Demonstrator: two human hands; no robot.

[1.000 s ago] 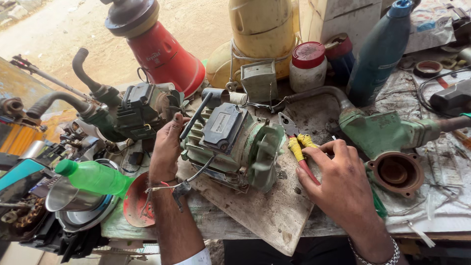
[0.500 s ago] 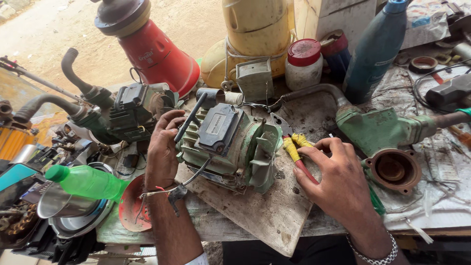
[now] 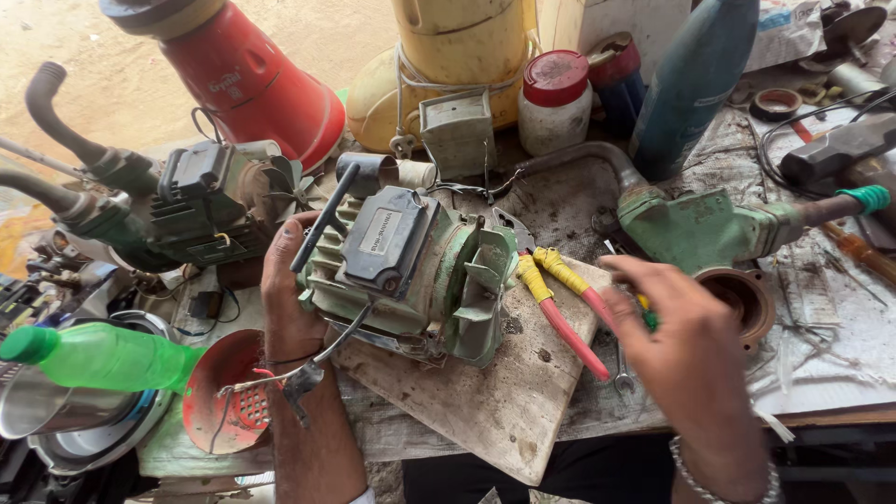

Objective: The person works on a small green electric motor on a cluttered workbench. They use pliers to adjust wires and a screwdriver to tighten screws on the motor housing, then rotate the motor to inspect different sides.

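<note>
two green motors [image 3: 411, 271], one pliers [image 3: 560, 303], two hands [image 3: 289, 299]
</note>
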